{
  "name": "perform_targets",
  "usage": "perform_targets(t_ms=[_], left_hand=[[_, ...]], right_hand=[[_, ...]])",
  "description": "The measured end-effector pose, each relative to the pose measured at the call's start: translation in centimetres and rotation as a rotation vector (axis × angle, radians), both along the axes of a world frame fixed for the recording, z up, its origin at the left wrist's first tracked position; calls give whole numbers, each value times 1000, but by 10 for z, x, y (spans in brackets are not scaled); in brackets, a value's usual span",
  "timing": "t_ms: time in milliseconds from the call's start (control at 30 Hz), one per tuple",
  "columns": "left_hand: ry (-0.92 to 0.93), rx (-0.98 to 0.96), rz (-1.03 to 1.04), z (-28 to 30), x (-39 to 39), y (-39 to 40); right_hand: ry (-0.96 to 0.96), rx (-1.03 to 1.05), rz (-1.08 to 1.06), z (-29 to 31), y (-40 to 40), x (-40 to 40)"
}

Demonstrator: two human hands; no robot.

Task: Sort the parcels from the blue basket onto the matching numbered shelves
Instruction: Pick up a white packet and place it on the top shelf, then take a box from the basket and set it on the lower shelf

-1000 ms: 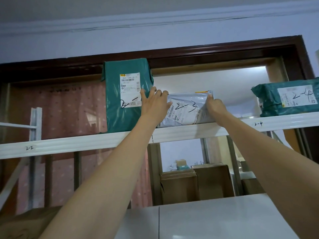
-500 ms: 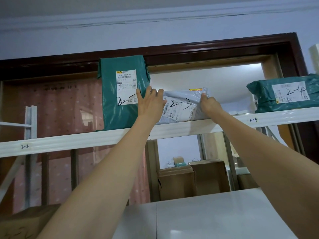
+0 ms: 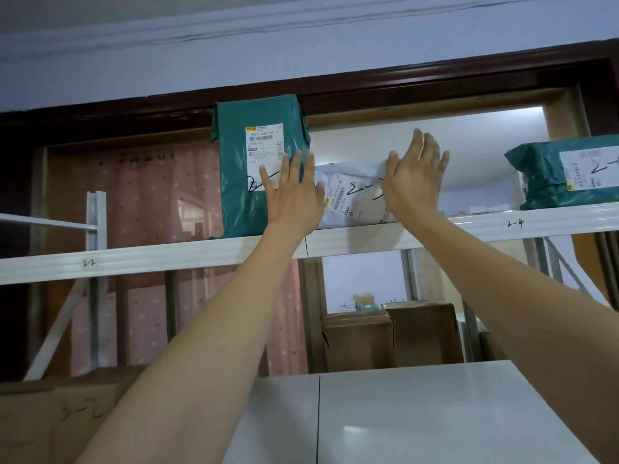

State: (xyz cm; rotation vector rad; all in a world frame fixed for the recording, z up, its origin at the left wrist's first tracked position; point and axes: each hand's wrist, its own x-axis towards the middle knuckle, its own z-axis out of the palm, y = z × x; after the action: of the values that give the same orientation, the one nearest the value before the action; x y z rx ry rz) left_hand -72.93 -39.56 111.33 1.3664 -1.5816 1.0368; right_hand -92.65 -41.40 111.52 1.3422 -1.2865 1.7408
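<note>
Now grey parcel (image 3: pixel 355 195) lies lengthwise along shelf (image 3: pixel 167 257), label outward.

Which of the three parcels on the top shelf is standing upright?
The green parcel at the left, beside the left hand. The white parcel and the other green parcel lie flat.

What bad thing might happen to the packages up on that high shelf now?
The white parcel lies right at the front edge of the top shelf, and both the left hand and the right hand are open, so it might slide off. The tall green parcel stands upright on its end beside it; a bump from the left hand could tip it over.
</note>
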Motion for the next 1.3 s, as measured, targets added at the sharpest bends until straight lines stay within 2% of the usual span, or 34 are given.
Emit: perform_targets(t_ms=[200, 467, 667, 767, 867, 1067, 1300], left_hand=[[134, -13, 107, -24, 85, 40], [275, 161, 417, -124, 257, 129], [469, 413, 647, -248, 390, 210], [568, 509, 654, -320, 445, 255], [647, 622, 729, -395, 489, 294], [769, 939, 843, -531, 530, 352], [983, 1210, 823, -694, 546, 367]], right_hand=[[270, -79, 176, -1, 27, 109], [476, 86, 548, -105, 79, 318], [657, 319, 777, -238, 130, 478], [742, 531, 873, -315, 164, 545], [858, 637, 897, -393, 195, 596], [1068, 887, 920, -542, 234, 642], [1219, 1222, 942, -708, 230, 646]])
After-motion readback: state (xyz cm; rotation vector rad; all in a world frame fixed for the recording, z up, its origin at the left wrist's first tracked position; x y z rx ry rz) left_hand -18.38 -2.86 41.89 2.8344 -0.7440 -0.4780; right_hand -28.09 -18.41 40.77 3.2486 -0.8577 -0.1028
